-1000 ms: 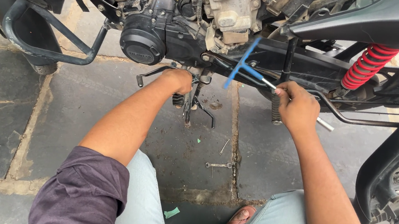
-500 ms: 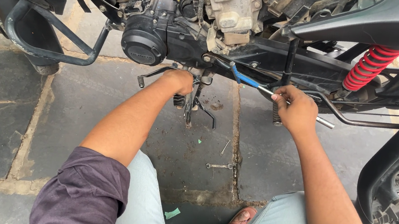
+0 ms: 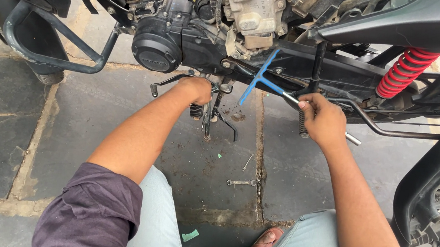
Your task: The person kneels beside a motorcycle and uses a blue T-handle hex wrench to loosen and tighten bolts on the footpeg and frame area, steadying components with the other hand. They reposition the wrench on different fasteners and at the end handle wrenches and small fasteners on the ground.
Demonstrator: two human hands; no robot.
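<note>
A motorcycle stands side-on in front of me, its black engine (image 3: pixel 156 51) at upper left. My left hand (image 3: pixel 195 89) reaches under the engine and closes around a part beside the foot lever and stand (image 3: pixel 215 115). My right hand (image 3: pixel 323 118) grips the metal shaft of a blue T-handle wrench (image 3: pixel 260 80), whose handle is tilted and whose tip points toward the engine's lower side.
A small spanner (image 3: pixel 241 183) and a thin metal pin (image 3: pixel 247 162) lie on the stone paving between my knees. A black crash guard (image 3: pixel 47 59) curves at left. A red shock spring (image 3: pixel 404 72) and black bodywork (image 3: pixel 437 179) stand at right.
The blue T-handle has turned in my right hand, from tilted to nearly flat and back to tilted. My left hand has stayed under the engine.
</note>
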